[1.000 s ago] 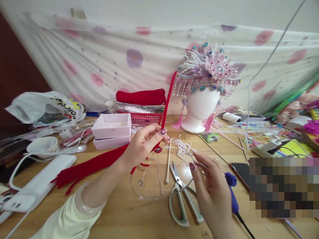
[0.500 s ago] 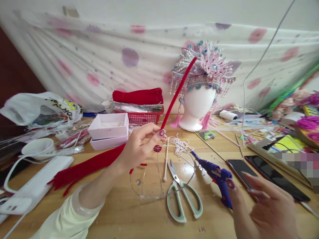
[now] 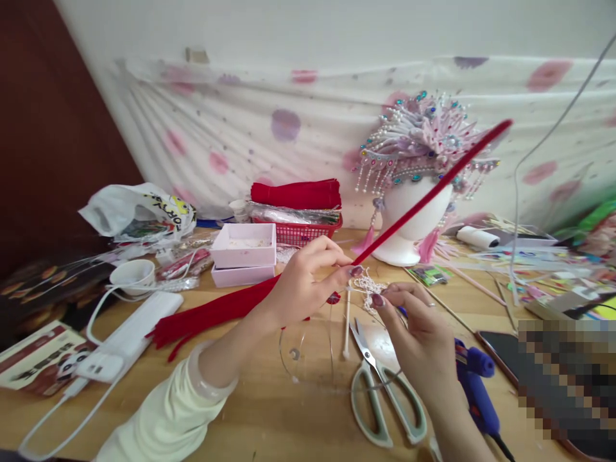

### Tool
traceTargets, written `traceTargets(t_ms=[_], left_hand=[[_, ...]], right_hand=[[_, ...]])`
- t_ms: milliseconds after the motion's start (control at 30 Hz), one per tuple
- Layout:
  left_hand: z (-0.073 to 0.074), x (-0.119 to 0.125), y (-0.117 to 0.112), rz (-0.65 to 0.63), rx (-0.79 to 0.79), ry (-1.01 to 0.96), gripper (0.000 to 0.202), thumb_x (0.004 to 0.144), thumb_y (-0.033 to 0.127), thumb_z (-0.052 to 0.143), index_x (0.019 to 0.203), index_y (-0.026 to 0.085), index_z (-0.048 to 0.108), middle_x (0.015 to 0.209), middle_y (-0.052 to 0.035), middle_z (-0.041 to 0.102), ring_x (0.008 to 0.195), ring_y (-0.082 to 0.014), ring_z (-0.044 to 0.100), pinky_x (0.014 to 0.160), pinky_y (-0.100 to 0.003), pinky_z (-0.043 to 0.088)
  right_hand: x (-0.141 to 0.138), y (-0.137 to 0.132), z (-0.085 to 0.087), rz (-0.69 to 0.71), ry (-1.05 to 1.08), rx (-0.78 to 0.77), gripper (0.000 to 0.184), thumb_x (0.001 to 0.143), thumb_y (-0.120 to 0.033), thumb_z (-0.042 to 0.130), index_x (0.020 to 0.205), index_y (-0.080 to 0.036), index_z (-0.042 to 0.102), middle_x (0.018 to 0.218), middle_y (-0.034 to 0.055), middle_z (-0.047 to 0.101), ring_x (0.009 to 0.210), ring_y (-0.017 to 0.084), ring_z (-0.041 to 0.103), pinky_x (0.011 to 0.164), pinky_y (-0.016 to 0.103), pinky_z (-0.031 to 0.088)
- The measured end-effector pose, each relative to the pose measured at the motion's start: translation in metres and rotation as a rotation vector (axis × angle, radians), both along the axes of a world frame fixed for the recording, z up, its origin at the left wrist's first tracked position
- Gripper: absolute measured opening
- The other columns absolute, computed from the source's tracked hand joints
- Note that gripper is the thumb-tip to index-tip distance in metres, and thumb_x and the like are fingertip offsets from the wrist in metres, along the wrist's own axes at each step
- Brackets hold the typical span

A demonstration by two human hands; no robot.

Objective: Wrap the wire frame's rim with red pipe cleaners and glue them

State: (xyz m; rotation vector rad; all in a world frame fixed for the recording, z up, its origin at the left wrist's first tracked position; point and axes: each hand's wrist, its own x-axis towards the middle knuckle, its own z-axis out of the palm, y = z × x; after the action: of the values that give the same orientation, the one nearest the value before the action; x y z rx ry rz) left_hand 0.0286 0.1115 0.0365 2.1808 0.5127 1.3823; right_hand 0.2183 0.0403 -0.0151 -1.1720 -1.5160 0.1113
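My left hand [image 3: 312, 282] pinches a long red pipe cleaner [image 3: 433, 192], which slants up to the right across the foam head. Below my fingers is a thin wire frame [image 3: 332, 346] with a small red wrapped spot [image 3: 333, 298] near its top; whether my left hand also grips the wire is unclear. My right hand [image 3: 414, 333] has its thumb and fingers closed beside the left one, at the frame's right side. What lies between those fingertips is too small to make out. Scissors [image 3: 369, 359] with pale green handles lie under the frame, partly open.
A blue glue gun [image 3: 476, 385] lies right of my right hand. Pearl strands [image 3: 368, 285] and a white stick [image 3: 347, 324] lie behind the scissors. More red pipe cleaners [image 3: 216, 314], white boxes [image 3: 244, 253] and a power strip [image 3: 144, 327] are leftward. A foam head [image 3: 409, 237] wears a beaded headdress.
My right hand has come in from the right, its spread fingers now closed near my left hand. The pipe cleaner has tilted further right. The view has shifted left.
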Motion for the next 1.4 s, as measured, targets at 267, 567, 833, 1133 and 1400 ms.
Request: traceTargets(t_ms=[267,567,833,1133,1400], left_hand=[[-0.001,-0.004,0.005,0.169,0.056,0.017,0.016,0.093,0.029,0.068,0.086,0.02,0.079,0.078,-0.0015,0.063,0.076,-0.0166,0.061,0.073,-0.03,0.049],[0.011,-0.013,0.01,0.075,-0.024,0.045,0.019,0.095,0.024,0.064,0.087,0.016,0.078,0.086,-0.0061,0.071,0.085,-0.0174,0.065,0.082,-0.031,0.05],[0.016,-0.034,0.025,-0.015,-0.197,0.178,0.009,0.084,0.023,0.072,0.079,0.02,0.078,0.092,-0.0059,0.074,0.088,-0.0192,0.068,0.084,-0.035,0.052],[0.014,-0.031,0.025,0.028,-0.214,0.223,0.015,0.086,0.028,0.069,0.078,0.019,0.079,0.093,-0.0073,0.075,0.089,-0.0204,0.069,0.087,-0.038,0.052],[0.013,-0.031,0.025,0.022,-0.223,0.206,0.012,0.082,0.027,0.071,0.075,0.019,0.078,0.091,-0.0072,0.077,0.087,-0.0211,0.069,0.085,-0.037,0.052]], right_hand=[[-0.015,0.0,0.007,0.034,0.098,-0.005,0.024,0.091,-0.032,0.07,0.069,-0.023,0.064,0.081,0.0011,0.065,0.08,0.019,0.06,0.075,0.033,0.042],[-0.016,0.003,0.005,0.027,0.177,-0.045,0.023,0.09,-0.034,0.071,0.07,-0.023,0.065,0.08,0.0007,0.064,0.078,0.019,0.058,0.074,0.033,0.042],[-0.015,0.003,0.007,-0.001,0.198,-0.06,0.027,0.089,-0.036,0.071,0.067,-0.022,0.064,0.076,0.0009,0.064,0.074,0.019,0.058,0.074,0.033,0.044],[-0.015,0.002,0.009,-0.026,0.22,-0.068,0.029,0.087,-0.039,0.071,0.064,-0.023,0.064,0.073,0.0014,0.065,0.071,0.019,0.059,0.074,0.034,0.047],[-0.013,0.003,0.007,-0.004,0.246,-0.092,0.028,0.088,-0.037,0.072,0.067,-0.022,0.063,0.075,0.0003,0.063,0.074,0.018,0.058,0.076,0.033,0.044]])
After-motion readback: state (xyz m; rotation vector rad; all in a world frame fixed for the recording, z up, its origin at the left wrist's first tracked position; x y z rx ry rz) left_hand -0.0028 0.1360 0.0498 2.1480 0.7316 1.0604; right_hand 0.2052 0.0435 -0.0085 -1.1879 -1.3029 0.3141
